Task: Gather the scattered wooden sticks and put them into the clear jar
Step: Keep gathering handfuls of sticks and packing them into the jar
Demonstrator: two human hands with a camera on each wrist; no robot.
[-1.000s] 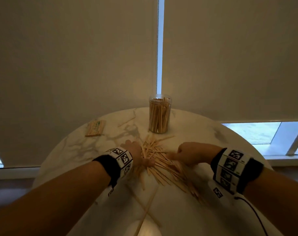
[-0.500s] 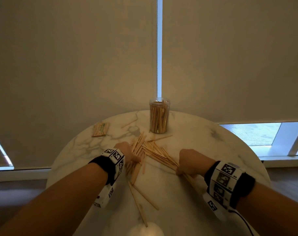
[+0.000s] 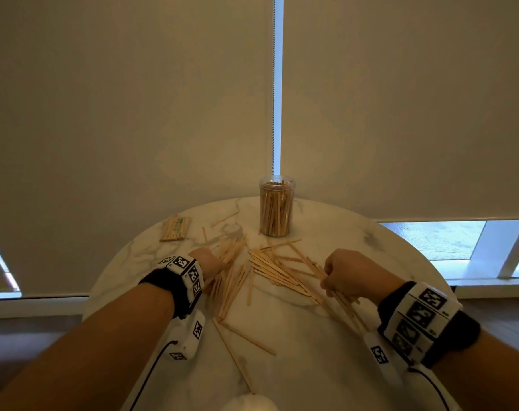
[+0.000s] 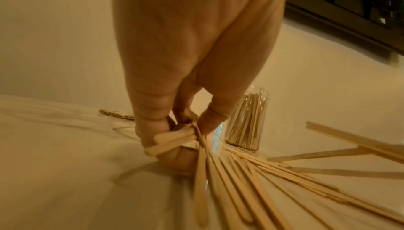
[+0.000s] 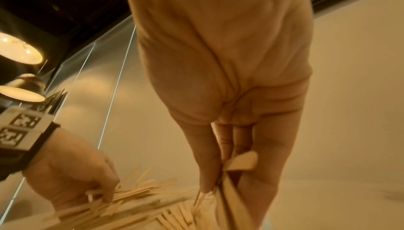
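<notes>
1. Both hands have pulled apart since a moment ago, and the pile of sticks (image 3: pixel 270 268) between them is now split into two bunches.
2. Far off past the left hand (image 3: pixel 207 261), a small flat bundle of sticks (image 3: pixel 175 229) lies by itself on the table (image 3: pixel 356 366).
3. That left hand curls its fingers (image 4: pixel 153 113) around the ends of a fan of sticks (image 4: pixel 229 173), so many can come up in one go.
4. Loose sticks lie flat between the hands, and a few lie closer to the person.
5. Just past the gap between the hands stands the clear jar (image 3: pixel 276 206), upright, open on top and already packed with sticks.
6. On the other side, the right hand (image 3: pixel 353 272) pinches its own bunch of sticks (image 5: pixel 229 195) tight, likely to carry them to the jar.
</notes>
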